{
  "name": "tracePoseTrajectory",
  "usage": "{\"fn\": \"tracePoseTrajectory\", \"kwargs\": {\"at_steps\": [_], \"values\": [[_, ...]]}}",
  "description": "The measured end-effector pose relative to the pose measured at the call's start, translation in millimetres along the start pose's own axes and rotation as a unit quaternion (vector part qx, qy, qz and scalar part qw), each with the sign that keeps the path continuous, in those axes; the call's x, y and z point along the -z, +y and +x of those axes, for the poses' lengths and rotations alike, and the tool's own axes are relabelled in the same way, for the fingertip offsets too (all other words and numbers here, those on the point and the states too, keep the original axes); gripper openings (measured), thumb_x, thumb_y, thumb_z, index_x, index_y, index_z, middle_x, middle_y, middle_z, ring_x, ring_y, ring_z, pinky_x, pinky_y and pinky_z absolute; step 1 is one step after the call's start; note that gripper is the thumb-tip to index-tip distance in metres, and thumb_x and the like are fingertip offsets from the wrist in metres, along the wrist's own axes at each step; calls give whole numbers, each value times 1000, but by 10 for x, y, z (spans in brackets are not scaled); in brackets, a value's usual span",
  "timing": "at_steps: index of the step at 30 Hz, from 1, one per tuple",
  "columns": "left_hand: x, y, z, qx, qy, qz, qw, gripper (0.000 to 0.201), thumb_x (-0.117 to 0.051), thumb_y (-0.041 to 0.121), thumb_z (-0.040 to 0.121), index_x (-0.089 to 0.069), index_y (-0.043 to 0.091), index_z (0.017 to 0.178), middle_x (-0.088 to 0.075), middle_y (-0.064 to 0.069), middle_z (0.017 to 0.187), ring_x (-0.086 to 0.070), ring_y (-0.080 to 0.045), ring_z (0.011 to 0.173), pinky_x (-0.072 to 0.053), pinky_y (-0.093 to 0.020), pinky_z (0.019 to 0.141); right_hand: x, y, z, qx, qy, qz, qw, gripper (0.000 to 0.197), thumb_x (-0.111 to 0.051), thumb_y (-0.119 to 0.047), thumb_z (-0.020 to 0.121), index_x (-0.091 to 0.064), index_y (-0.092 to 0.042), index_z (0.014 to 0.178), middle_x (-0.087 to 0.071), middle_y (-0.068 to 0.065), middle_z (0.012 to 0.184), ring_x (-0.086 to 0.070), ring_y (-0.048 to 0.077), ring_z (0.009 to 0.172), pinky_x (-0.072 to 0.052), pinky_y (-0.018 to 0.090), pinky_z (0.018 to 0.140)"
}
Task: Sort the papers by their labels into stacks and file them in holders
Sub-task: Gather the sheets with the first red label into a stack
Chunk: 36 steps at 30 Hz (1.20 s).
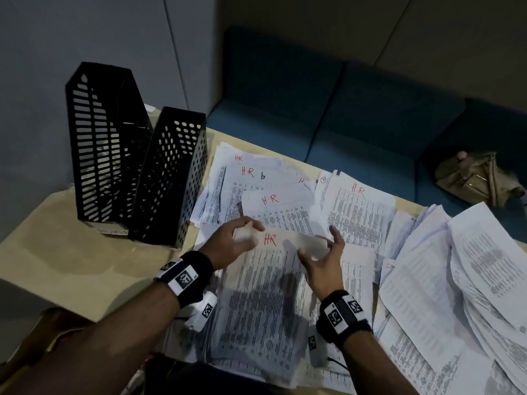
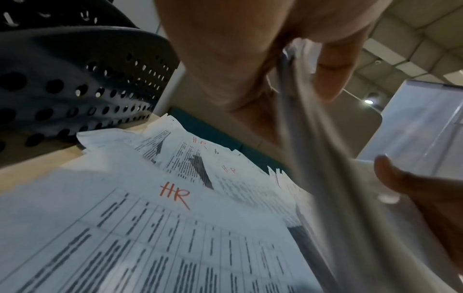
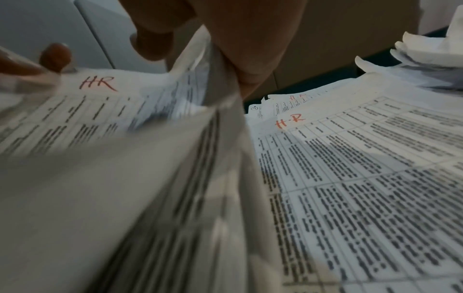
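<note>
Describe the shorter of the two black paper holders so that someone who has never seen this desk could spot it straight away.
Start at the pale table, at its far left corner by the grey wall, where two black holders stand side by side. The shorter holder is the one nearer the spread papers. Its walls are punched with round holes, while the taller holder beside it has long slots.

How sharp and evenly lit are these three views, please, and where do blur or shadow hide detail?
Head view: dim; red HR labels legible, hands' shadow darkens the held HR sheet, wide-angle bending tilts the black holders. Left wrist view: the left hand and its pinched paper are smeared. Right wrist view: the right hand looms out of focus, the near paper blurred.
</note>
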<state>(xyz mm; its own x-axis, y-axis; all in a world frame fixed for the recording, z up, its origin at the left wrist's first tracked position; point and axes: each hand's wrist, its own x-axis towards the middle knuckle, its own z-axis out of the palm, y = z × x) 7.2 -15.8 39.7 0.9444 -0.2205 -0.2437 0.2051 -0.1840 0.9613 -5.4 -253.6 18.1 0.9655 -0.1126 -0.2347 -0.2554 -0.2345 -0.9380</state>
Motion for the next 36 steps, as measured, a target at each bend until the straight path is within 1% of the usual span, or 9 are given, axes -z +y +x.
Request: {"fn": "tracePoseTrajectory", "kwargs": {"at_steps": [5,8,13,15,19,23,28,31,36], "values": [[-95,-136,-123,-20,58,-55,997,16,-70,28,78,-63,28,92,-62,2,107,-65,-1,94,-53,-20,76,-33,44,24,107,-53,-139,983,35,-65,-52,80,-55,-36,109,-47,-1,119,-50,11,106,-40,3,83],[-133,-227,-176,-16,48,-35,998,31,-67,18,88,-62,38,111,-60,14,118,-63,4,99,-51,-14,76,-46,94,39,111,-44,-151,981,13,-67,-34,85,-59,-28,94,-51,-9,107,-49,-6,100,-49,28,91],[-116,-274,-135,13,171,-27,985,33,-58,9,92,-59,36,74,-61,11,93,-59,-13,90,-45,-21,68,-19,119,-33,34,-12,-15,999,48,-67,-43,82,-44,-30,122,-53,-12,118,-54,-7,104,-50,17,85],[-60,-302,-98,7,232,-76,970,42,-54,3,92,-60,41,75,-61,7,98,-58,-20,96,-48,-28,73,18,165,-127,-31,-54,29,998,66,-73,-45,78,-38,-25,130,-54,-12,119,-56,-7,103,-51,11,80],[38,-409,-75,-18,224,-46,973,28,-56,31,93,-56,51,113,-53,20,132,-46,-15,128,-38,-37,103,53,406,-317,-90,-149,-90,981,54,-68,-50,78,-54,-21,121,-67,-6,110,-65,12,103,-53,39,94],[22,-617,-103,46,195,39,979,48,-50,63,87,-57,29,120,-56,-3,132,-51,-21,123,-40,-39,103,113,443,-318,-101,-28,-76,992,19,-66,-25,88,-62,-18,106,-71,-3,98,-66,18,93,-51,40,89],[155,-1050,-300,199,130,377,895,71,-65,35,83,-34,13,143,-25,-11,150,-28,-32,138,-33,-42,111,488,411,-228,-99,97,-44,989,27,-66,-26,88,-63,-14,112,-69,5,99,-64,26,95,-44,32,81],[138,-1083,-294,200,173,344,901,93,-76,24,75,-21,12,148,-22,-17,149,-29,-35,136,-32,-43,111,720,456,-196,-105,136,-65,983,28,-66,-26,88,-62,-15,113,-67,8,95,-64,29,90,-44,33,77],[147,-1023,-257,259,199,272,905,84,-83,20,68,-37,9,137,-56,-19,125,-56,-34,113,-48,-37,95,986,545,-217,-136,211,-16,968,29,-66,-29,88,-62,-12,111,-64,14,83,-55,24,63,-45,27,60]]}}
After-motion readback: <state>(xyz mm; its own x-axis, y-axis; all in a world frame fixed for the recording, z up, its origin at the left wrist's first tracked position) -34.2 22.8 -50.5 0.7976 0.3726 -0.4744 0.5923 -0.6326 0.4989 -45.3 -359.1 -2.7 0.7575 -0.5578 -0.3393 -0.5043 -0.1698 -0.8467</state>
